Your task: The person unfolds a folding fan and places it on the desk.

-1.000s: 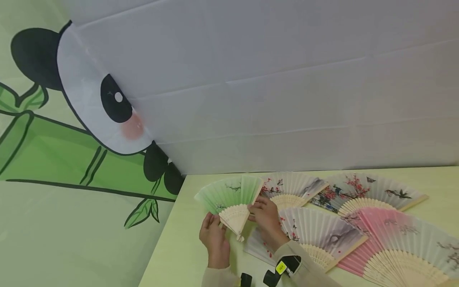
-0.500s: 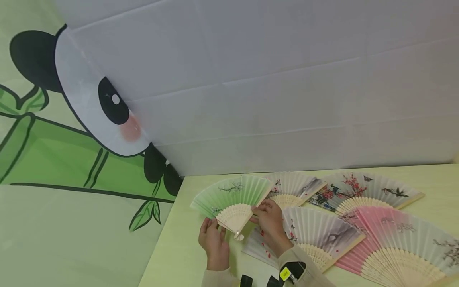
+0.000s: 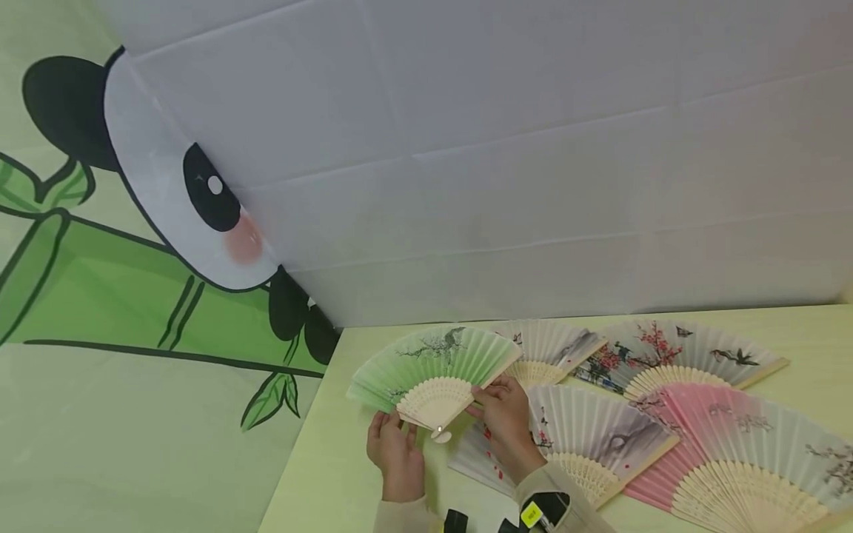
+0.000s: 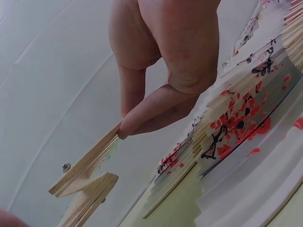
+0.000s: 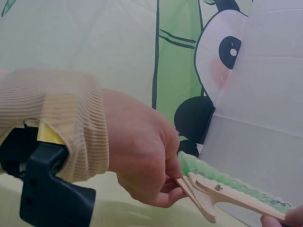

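Note:
A green folding fan (image 3: pixel 433 363) with pale pierced ribs is spread between my two hands in the head view, its painted branch showing on the leaf. My left hand (image 3: pixel 397 451) pinches its left outer rib near the lower end; the right wrist view also shows this hand (image 5: pixel 144 146) there. My right hand (image 3: pixel 504 418) pinches the right outer rib, its thumb and fingers gripping the wood, as the right hand (image 4: pixel 165 61) in the left wrist view confirms. The rivet end of the ribs points down toward me.
Several other spread fans lie on the pale yellow table to the right: a grey-white fan (image 3: pixel 566 418), a smaller one behind (image 3: pixel 543 352), a bird-and-blossom fan (image 3: pixel 673 355) and a pink fan (image 3: pixel 746 444). A white wall sheet (image 3: pixel 466 185) and panda mural (image 3: pixel 153 163) stand behind.
The green fan has spread wider, showing more of its painted branch. My right hand has moved slightly right and down with its outer rib; the left hand has shifted slightly left.

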`<state>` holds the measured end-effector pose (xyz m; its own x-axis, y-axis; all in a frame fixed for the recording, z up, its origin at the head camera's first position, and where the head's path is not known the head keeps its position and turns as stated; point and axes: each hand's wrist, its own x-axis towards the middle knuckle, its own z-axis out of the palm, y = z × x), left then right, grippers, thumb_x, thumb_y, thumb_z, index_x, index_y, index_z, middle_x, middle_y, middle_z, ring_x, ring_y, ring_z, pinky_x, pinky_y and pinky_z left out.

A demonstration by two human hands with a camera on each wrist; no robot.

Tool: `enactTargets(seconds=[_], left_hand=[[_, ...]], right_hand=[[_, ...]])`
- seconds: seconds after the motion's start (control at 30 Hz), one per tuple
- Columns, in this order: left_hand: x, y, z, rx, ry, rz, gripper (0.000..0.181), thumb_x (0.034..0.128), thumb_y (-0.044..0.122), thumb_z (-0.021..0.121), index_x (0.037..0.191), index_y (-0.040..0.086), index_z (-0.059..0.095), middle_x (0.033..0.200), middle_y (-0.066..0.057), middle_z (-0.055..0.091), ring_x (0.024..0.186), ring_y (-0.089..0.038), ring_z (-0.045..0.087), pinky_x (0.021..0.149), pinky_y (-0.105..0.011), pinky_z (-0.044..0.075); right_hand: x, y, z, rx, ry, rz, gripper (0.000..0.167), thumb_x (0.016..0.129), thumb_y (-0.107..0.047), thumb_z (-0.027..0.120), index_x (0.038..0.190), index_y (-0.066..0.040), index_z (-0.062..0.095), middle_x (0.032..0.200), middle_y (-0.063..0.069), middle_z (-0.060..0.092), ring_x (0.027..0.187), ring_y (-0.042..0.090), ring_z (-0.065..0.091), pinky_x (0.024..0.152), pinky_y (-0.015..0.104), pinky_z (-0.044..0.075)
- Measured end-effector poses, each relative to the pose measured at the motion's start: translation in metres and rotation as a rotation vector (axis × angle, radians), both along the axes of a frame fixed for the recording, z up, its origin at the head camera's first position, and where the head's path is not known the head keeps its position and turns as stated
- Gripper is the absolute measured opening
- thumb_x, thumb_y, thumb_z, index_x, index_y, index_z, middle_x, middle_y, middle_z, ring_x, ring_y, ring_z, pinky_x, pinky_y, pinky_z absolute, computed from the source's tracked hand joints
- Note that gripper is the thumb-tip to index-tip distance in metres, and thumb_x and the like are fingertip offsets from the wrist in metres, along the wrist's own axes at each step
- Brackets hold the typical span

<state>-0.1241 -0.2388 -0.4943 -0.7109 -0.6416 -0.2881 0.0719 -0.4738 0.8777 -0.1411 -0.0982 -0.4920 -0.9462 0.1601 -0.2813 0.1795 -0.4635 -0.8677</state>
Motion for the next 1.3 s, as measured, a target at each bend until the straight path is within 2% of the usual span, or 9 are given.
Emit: enactTargets(seconds=[0.27, 0.57, 0.77, 1.07, 1.3], left_hand=[[-0.003, -0.009, -0.005, 0.032, -0.009, 0.070, 0.018, 0.1089, 0.001, 0.044, 0.127, 0.002, 0.044, 0.121, -0.008, 0.038, 0.111, -0.019, 0.047, 0.085, -0.023, 0.052], [-0.002, -0.017, -0.007, 0.060, 0.005, 0.086, 0.021, 0.1088, 0.001, 0.042, 0.129, 0.005, 0.040, 0.123, -0.007, 0.034, 0.113, -0.018, 0.045, 0.096, -0.028, 0.050], [-0.002, -0.024, -0.006, 0.086, 0.002, 0.122, 0.016, 0.1080, 0.000, 0.043, 0.121, 0.008, 0.041, 0.120, -0.008, 0.037, 0.111, -0.017, 0.046, 0.091, -0.024, 0.053], [-0.003, -0.034, -0.006, 0.119, -0.011, 0.153, 0.016, 0.1075, -0.002, 0.043, 0.120, 0.008, 0.040, 0.120, -0.008, 0.039, 0.112, -0.017, 0.047, 0.091, -0.023, 0.054], [-0.003, -0.043, -0.005, 0.152, -0.003, 0.205, 0.015, 0.1056, -0.003, 0.041, 0.114, 0.008, 0.037, 0.118, -0.008, 0.036, 0.110, -0.017, 0.046, 0.089, -0.022, 0.054]], right_hand=[[0.006, -0.005, -0.005, -0.034, 0.003, -0.015, 0.024, 0.101, 0.007, 0.064, 0.118, 0.009, 0.047, 0.101, 0.018, 0.059, 0.094, 0.026, 0.071, 0.081, 0.038, 0.065], [0.008, -0.015, -0.010, -0.011, -0.014, -0.030, 0.030, 0.099, 0.009, 0.065, 0.125, 0.008, 0.050, 0.104, 0.018, 0.060, 0.088, 0.020, 0.069, 0.082, 0.040, 0.065], [0.008, -0.023, -0.010, -0.050, -0.013, -0.055, 0.032, 0.099, 0.009, 0.065, 0.126, 0.010, 0.049, 0.106, 0.021, 0.060, 0.092, 0.024, 0.070, 0.083, 0.042, 0.065], [0.005, -0.035, -0.011, -0.106, -0.036, -0.073, 0.032, 0.098, 0.011, 0.065, 0.125, 0.010, 0.049, 0.104, 0.021, 0.061, 0.093, 0.026, 0.070, 0.085, 0.043, 0.065], [0.007, -0.043, -0.013, -0.135, 0.007, -0.068, 0.041, 0.098, 0.014, 0.063, 0.136, 0.015, 0.050, 0.123, 0.038, 0.062, 0.107, 0.037, 0.072, 0.086, 0.046, 0.064]])
